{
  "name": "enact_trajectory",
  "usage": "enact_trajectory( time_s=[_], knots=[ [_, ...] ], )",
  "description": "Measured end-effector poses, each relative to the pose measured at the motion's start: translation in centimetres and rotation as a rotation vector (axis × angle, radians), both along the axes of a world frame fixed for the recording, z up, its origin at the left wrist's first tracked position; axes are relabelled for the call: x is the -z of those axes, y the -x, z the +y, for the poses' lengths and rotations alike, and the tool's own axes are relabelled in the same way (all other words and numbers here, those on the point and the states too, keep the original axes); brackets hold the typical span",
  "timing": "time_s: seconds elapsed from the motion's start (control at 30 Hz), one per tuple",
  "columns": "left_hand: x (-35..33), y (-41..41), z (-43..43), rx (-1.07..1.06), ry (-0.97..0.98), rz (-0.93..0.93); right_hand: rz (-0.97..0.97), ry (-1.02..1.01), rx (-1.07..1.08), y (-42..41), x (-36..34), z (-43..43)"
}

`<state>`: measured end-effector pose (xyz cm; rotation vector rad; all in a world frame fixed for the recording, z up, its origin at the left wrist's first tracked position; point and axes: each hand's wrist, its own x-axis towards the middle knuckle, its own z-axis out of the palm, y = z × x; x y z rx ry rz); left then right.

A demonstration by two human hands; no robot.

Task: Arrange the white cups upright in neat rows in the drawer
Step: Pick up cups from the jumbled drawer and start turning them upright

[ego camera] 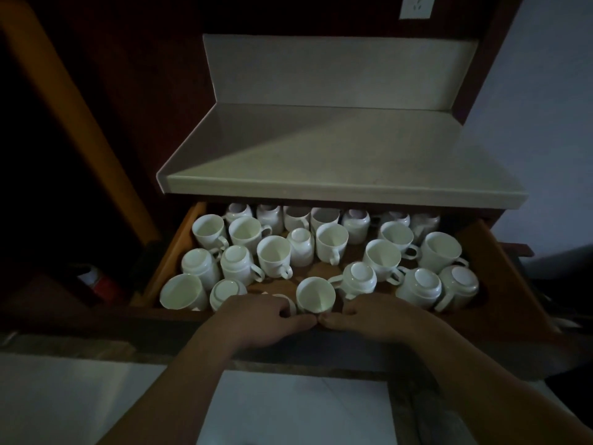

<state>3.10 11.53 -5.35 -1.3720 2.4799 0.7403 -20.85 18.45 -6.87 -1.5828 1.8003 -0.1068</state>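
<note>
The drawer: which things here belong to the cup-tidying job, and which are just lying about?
Job: white cups, some upside down; drawer; left hand and right hand at the front cup.
Lying about: countertop; wall socket; red object at left, too dark to identify.

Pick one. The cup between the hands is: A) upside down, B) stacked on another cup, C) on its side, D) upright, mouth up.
D: the cup between the left hand and right hand shows its open mouth and hollow inside.
</note>
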Motion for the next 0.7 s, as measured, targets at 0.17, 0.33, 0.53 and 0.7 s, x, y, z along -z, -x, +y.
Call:
enact_trajectory(
  time_s=[0.17, 0.33, 0.53, 0.7],
  knots=[
    [-0.3, -0.4, 1.5, -0.018, 0.005, 0.012, -0.028, 0.009, -0.022, -0.2, 0.6, 1.0],
    [-0.7, -1.0, 3.0, -0.049, -0.005, 0.022, -0.027, -0.008, -0.062, -0.7, 0.6, 1.7],
    [-0.9, -1.4, 4.6, -0.064, -0.043, -0.006, -0.035, -0.072, -0.097, -1.3, -0.2, 3.2],
    [-1.0, -2.1, 5.2, -0.069, -0.037, -0.015, -0.077, -0.067, -0.094, -2.0, -0.1, 3.8]
  ],
)
